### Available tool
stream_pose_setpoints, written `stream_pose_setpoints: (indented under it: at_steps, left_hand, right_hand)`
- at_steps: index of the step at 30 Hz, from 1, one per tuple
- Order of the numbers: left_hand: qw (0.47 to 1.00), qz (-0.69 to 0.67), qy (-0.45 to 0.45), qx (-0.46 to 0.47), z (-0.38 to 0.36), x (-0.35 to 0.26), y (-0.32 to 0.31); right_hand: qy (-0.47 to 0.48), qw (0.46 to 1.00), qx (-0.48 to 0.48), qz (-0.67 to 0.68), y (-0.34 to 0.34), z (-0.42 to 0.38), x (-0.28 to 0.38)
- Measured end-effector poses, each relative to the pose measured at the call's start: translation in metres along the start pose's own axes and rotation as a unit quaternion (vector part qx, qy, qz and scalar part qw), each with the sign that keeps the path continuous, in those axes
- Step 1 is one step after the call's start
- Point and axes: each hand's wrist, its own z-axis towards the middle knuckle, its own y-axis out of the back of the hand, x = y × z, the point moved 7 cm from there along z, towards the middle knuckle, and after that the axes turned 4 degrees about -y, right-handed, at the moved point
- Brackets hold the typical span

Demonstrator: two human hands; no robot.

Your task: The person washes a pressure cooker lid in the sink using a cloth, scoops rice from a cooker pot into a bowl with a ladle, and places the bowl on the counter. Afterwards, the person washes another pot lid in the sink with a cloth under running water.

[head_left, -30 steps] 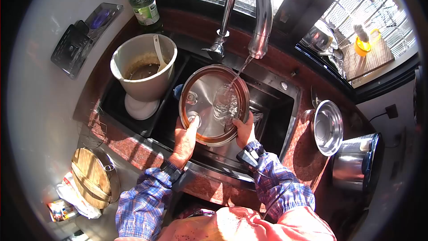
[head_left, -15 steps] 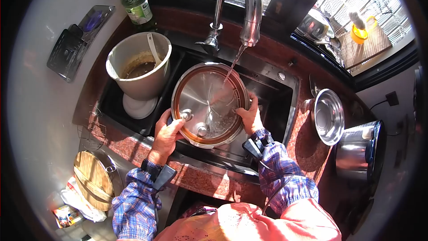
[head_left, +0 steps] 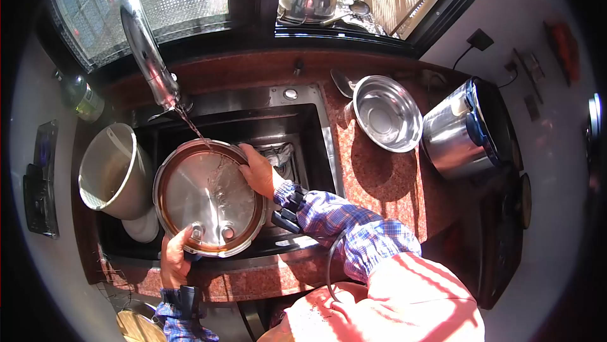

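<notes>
A round metal pressure cooker lid [head_left: 205,193] with a brown sealing ring inside its rim is held over the black double sink [head_left: 288,114]. Its inner side faces me, wet and shiny. From the faucet [head_left: 148,57], a thin stream of water falls onto the lid's upper edge. My left hand [head_left: 175,261] grips the lower left rim, thumb on the inner face near two metal fittings. At the upper right rim, my right hand [head_left: 258,172] is closed on the lid, its fingers partly hidden.
Left of the lid, a pale pot [head_left: 104,168] sits tilted over a white round piece [head_left: 142,227]. A steel bowl [head_left: 387,114] and a steel pot [head_left: 452,136] stand on the red counter [head_left: 404,206] at right. A green soap bottle [head_left: 85,98] is at back left.
My view has swung to the right, so the sink items appear further left. Both hands still hold the lid under the running water.
</notes>
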Motion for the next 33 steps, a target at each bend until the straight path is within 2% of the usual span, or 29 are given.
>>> stream_pose_setpoints:
  at_steps: [2,5,6,7,8,9,11,13,15,16,17,19,21,22,23,24,26,27,29,31,33]
  left_hand:
    - [1.000,0.016,0.005,0.003,0.001,0.007,0.007]
    - [0.999,0.033,-0.019,0.004,-0.009,-0.008,-0.007]
    - [0.999,0.032,-0.021,0.000,-0.011,-0.007,-0.008]
    - [0.998,0.032,-0.046,-0.006,-0.014,-0.008,-0.006]
    - [0.997,0.032,-0.071,-0.013,-0.016,-0.009,-0.004]
    - [0.997,0.028,-0.068,-0.019,-0.016,-0.005,-0.003]
    - [0.994,0.028,-0.106,-0.021,-0.014,-0.005,-0.003]
    - [0.997,0.009,-0.077,-0.019,-0.017,-0.007,-0.012]
    - [0.995,-0.043,-0.077,-0.055,-0.011,0.007,-0.010]
    - [0.994,-0.042,-0.089,-0.043,-0.014,0.001,-0.020]
    - [0.994,-0.040,-0.097,-0.027,-0.016,-0.006,-0.028]
    - [0.995,-0.018,-0.087,-0.054,-0.017,-0.001,-0.021]
    - [0.989,0.004,-0.134,-0.066,-0.013,-0.004,-0.017]
    - [0.988,0.008,-0.142,-0.066,-0.013,-0.006,-0.018]
    - [0.987,0.011,-0.145,-0.071,-0.014,-0.008,-0.018]
    - [0.985,0.015,-0.157,-0.066,-0.013,-0.010,-0.020]
    - [0.984,0.019,-0.166,-0.067,-0.017,-0.012,-0.022]
    - [0.986,0.017,-0.151,-0.075,-0.015,-0.009,-0.020]
    - [0.988,0.031,-0.131,-0.078,-0.011,-0.009,-0.023]
    - [0.987,0.038,-0.133,-0.085,-0.008,-0.013,-0.027]
    - [0.985,0.053,-0.141,-0.084,-0.004,-0.014,-0.028]
  right_hand:
    - [0.012,0.997,0.072,-0.027,-0.004,-0.001,-0.001]
    - [0.005,0.991,0.129,-0.044,0.000,-0.003,-0.009]
    - [0.018,0.990,0.138,-0.013,0.001,-0.004,-0.013]
    - [0.019,0.990,0.141,-0.012,0.012,-0.007,0.004]
    - [-0.121,0.976,0.107,0.143,0.034,-0.012,0.020]
    - [-0.259,0.919,0.071,0.290,0.049,-0.025,0.020]
    - [-0.260,0.889,0.048,0.374,0.062,-0.030,-0.030]
    - [-0.274,0.914,0.075,0.290,0.065,-0.031,-0.048]
    - [-0.259,0.918,0.140,0.265,0.054,-0.040,-0.044]
    - [-0.272,0.909,0.141,0.284,0.047,-0.041,-0.037]
    - [-0.276,0.914,0.107,0.279,0.046,-0.034,-0.040]
    - [-0.232,0.948,0.005,0.217,0.050,-0.012,-0.094]
    - [-0.236,0.968,-0.050,0.066,0.048,0.013,-0.159]
    - [-0.222,0.968,-0.059,-0.099,0.048,0.023,-0.157]
    - [-0.233,0.944,-0.077,-0.220,0.045,0.024,-0.157]
    - [-0.162,0.951,-0.070,-0.255,0.035,0.028,-0.151]
    - [-0.046,0.958,-0.036,-0.282,0.012,0.030,-0.147]
    - [-0.042,0.959,-0.033,-0.278,0.003,0.030,-0.138]
    - [-0.115,0.915,-0.073,-0.380,-0.004,0.024,-0.118]
    - [-0.095,0.901,-0.082,-0.414,-0.007,0.035,-0.144]
    - [-0.029,0.924,0.028,-0.381,-0.027,0.054,-0.216]
